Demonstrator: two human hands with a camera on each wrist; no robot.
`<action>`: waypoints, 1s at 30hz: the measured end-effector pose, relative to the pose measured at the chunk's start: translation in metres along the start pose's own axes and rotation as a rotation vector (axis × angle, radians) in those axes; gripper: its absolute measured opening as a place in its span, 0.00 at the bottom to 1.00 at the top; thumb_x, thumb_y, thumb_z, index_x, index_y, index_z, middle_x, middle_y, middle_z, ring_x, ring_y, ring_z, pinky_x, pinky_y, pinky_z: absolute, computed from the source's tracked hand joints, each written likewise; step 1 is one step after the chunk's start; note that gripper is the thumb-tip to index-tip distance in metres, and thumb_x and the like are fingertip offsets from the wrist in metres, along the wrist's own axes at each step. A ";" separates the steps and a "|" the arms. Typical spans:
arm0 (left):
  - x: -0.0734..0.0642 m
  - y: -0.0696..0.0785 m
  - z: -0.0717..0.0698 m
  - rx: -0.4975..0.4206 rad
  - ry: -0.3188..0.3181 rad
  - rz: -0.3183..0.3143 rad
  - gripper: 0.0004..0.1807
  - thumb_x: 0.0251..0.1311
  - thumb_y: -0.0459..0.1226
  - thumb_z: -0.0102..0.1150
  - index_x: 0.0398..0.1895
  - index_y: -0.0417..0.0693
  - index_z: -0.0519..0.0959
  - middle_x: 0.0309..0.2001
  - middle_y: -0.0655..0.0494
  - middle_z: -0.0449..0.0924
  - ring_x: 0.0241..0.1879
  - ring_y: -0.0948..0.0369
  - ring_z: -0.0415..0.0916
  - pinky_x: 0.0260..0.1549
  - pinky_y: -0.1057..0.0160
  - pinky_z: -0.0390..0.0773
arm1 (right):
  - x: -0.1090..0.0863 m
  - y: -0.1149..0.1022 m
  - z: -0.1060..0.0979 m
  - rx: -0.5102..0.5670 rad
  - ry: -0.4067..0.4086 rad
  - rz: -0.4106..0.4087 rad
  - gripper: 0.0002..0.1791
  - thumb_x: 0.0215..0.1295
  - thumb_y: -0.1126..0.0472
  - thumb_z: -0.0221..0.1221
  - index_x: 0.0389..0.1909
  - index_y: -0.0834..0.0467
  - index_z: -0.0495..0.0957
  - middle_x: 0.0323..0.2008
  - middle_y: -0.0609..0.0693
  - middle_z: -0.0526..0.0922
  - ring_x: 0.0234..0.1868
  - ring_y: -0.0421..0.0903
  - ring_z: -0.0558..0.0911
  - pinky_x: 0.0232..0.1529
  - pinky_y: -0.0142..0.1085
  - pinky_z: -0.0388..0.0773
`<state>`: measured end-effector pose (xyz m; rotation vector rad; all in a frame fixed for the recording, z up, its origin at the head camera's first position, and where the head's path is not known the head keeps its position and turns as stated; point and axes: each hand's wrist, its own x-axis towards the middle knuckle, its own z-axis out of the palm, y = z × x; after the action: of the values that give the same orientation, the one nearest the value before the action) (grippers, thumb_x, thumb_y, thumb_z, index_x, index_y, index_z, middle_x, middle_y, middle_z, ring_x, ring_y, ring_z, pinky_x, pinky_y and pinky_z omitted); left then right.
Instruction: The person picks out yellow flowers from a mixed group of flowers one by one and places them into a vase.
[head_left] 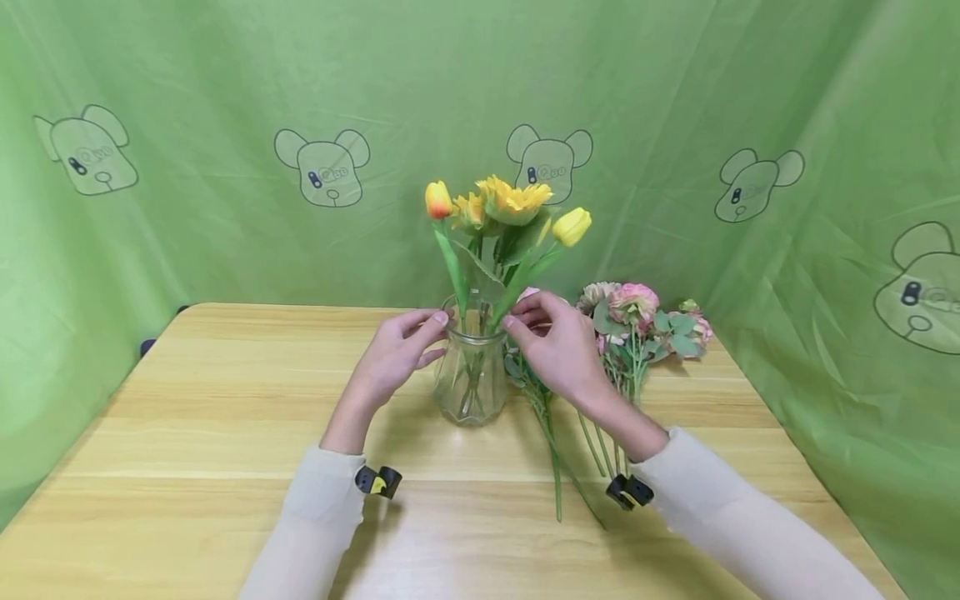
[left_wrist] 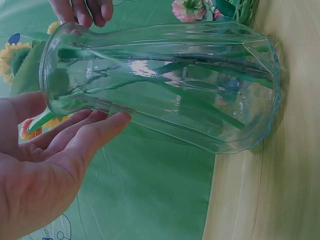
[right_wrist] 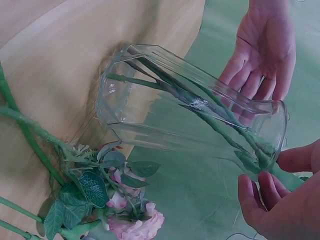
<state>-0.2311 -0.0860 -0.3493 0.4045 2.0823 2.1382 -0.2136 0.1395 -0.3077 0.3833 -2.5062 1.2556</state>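
A clear glass vase [head_left: 470,383] stands upright on the table, holding several artificial flowers. Yellow sunflowers [head_left: 513,200] rise in the middle, with an orange-yellow tulip [head_left: 438,201] on the left and a yellow tulip [head_left: 572,227] on the right. At the vase's left side, my left hand [head_left: 393,350] rests lightly against the neck, its fingers fairly straight in the left wrist view. My right hand [head_left: 558,346] is at the rim's right side. Its thumb and curled fingers pinch the yellow tulip's green lower part, seen in the right wrist view. Crossed stems [right_wrist: 200,102] show through the glass.
Pink flowers [head_left: 633,304] with green leaves lie on the wooden table [head_left: 225,417] right of the vase. Their long stems [head_left: 557,475] point toward the front, beneath the right forearm. A green curtain [head_left: 420,83] with printed bear heads hangs behind and beside the table.
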 end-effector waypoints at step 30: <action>-0.001 0.000 0.001 0.030 -0.002 -0.005 0.28 0.77 0.46 0.51 0.69 0.34 0.70 0.71 0.44 0.71 0.70 0.48 0.70 0.66 0.57 0.78 | -0.015 0.027 0.028 0.335 -0.055 0.302 0.33 0.75 0.36 0.50 0.60 0.59 0.80 0.52 0.59 0.84 0.49 0.56 0.85 0.51 0.42 0.89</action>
<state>-0.2296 -0.0854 -0.3499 0.4044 2.1141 2.1049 -0.2143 0.1343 -0.3490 0.1142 -2.4636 1.8139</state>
